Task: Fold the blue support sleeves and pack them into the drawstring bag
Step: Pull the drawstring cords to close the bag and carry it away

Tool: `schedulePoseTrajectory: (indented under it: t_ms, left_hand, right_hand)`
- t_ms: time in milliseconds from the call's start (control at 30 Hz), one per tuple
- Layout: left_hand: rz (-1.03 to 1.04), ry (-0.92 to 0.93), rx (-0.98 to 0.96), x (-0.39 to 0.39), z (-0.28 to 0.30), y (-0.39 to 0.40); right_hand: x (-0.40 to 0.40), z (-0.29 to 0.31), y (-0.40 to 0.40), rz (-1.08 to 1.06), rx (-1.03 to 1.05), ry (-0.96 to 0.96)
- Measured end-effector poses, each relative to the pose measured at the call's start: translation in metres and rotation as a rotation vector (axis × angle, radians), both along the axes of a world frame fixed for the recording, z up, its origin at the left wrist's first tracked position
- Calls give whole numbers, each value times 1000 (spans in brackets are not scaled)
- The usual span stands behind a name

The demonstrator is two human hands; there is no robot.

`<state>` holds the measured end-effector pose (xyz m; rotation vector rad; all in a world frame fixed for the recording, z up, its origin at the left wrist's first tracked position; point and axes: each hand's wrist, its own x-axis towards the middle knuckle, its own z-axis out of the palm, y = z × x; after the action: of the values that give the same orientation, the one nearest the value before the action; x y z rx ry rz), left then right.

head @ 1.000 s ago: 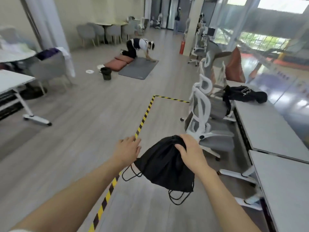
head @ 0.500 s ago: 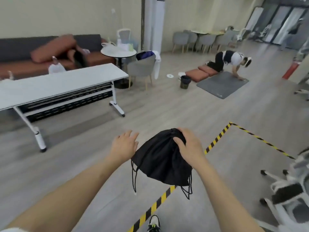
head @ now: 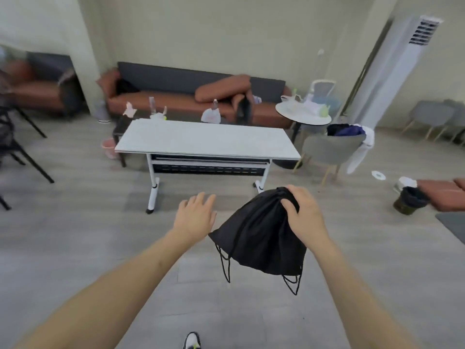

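A black drawstring bag (head: 259, 238) hangs in the air in front of me, its cords dangling below. My right hand (head: 303, 215) grips the bag's gathered top. My left hand (head: 195, 215) hovers to the left of the bag with fingers spread, holding nothing and not touching it. No blue support sleeves are in view.
A white table (head: 206, 138) stands ahead on the grey wood floor, with a brown sofa (head: 191, 99) behind it. A grey chair (head: 332, 149) draped with clothes and a round table (head: 303, 114) sit at right. A dark bin (head: 410, 204) stands far right. Black chairs (head: 15, 142) stand at left.
My view has swung left: the white table and sofa now face me, and the yellow-black floor tape is gone from view. Both hands and the bag keep their pose.
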<state>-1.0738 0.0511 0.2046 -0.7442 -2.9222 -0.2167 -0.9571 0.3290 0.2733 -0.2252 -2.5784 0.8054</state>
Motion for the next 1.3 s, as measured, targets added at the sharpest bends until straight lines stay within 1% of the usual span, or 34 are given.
schedulePoseTrajectory:
  t_ms: [100,233,533,700,800,867,1033,1167,1300]
  left_hand:
    - [26,24,-5,-78,-1,17]
    - [65,7,8,-183,3,47]
    - [86,69,-24,-397,27,137]
    - [84,86,12,-497,29,213]
    - [132,97,30,-557,36,253]
    - [170,81,34,-586,42,266]
    - [233,144,73,-676,64,306]
    - [227,174,74,-741,81,334]
    - [209,197,90,-810,92,357]
  right_hand:
    - [-86,-1,28,22,6,68]
    - [-192,-1,69,40,-13,99]
    - [-412,54,147,64,-63,192]
    - [-539,71,196,103,-89,277]
    - [-613,81,229,130,-109,306]
    - [-648,89,243,133,-116,343]
    - [-752,118,288,150,-162,458]
    - [-825,140,312,156,-176,515]
    - [-896,146,325,163,-196,519]
